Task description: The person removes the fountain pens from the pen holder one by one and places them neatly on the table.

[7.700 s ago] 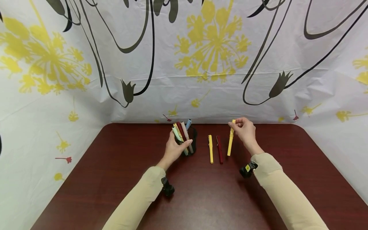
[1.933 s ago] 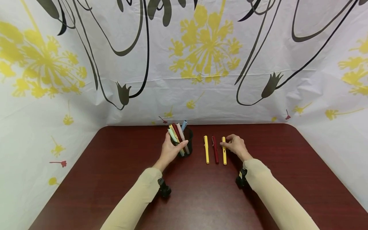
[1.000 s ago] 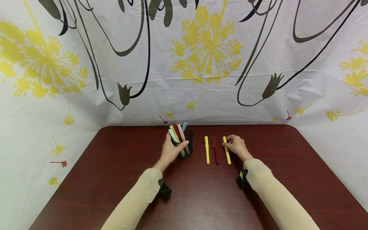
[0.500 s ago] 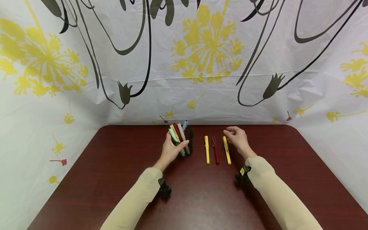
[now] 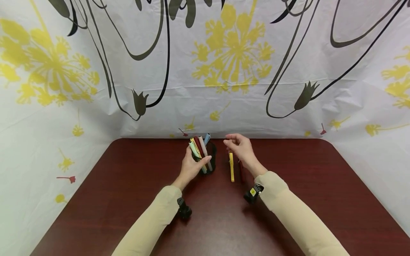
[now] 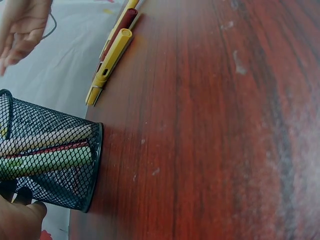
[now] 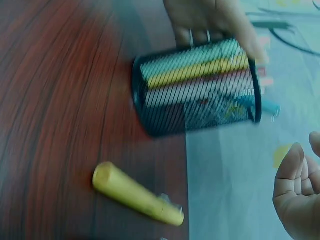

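While I've got the L hand (image 5: 189, 166) round the side of the mesh cup (image 7: 165, 120), the R hand (image 5: 241, 148) hangs over the table (image 5: 205, 231) near the yellow pen (image 5: 232, 169), fingers a bit bent, w/ nothing in it that I can see. That pen lies flat, near the cup on its right; the red pen (image 6: 117, 37) & 2nd yellow pen (image 6: 131, 6) lie past it. Pens look hard, smooth & light, so prob. easy to lift but may slip or roll if I poke them. Clip (image 7: 171, 201) might stop a roll. Best hold: pinch approx. mid-pen, thumb 1 side, fingertip other. Cup looks light too & might tip b/c pens lean in it; I'd hold it low.
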The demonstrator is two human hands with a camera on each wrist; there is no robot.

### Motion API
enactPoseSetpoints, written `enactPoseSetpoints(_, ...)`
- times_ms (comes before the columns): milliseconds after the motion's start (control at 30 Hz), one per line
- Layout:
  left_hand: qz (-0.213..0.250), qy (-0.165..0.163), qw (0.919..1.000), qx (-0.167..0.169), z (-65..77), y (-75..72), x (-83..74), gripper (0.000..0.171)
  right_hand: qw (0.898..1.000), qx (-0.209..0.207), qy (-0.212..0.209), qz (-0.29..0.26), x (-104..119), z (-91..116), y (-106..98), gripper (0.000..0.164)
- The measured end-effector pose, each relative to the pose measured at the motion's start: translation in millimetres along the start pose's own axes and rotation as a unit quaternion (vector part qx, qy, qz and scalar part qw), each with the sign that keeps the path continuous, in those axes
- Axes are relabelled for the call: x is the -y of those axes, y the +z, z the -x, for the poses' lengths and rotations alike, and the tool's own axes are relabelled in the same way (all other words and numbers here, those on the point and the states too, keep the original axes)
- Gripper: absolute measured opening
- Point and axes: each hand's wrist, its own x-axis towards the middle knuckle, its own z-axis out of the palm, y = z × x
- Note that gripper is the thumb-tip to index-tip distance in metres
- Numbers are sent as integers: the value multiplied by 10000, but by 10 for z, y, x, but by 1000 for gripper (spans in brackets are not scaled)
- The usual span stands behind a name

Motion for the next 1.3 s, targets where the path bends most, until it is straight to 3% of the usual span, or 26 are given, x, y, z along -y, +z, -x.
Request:
enactPoseSetpoints(200, 19, -57, 10000, -25, -16, 0, 16, 90, 9965, 189, -496, 641, 136, -36, 310, 29)
enactPoseSetpoints(467, 24, -9, 10000, 51, -12, 5, 18, 91, 9798, -82, -979, 1742, 147, -146, 604, 24)
enactPoseSetpoints(767, -65, -129, 9998, 105, -5, -15, -11, 92, 9716, -309, -1018, 2111, 115, -200, 722, 17)
enactPoseSetpoints(1300, 19, -170, 9998, 140, -4, -21, -12, 91, 9571, -451, -1020, 2676, 97, -236, 838, 22)
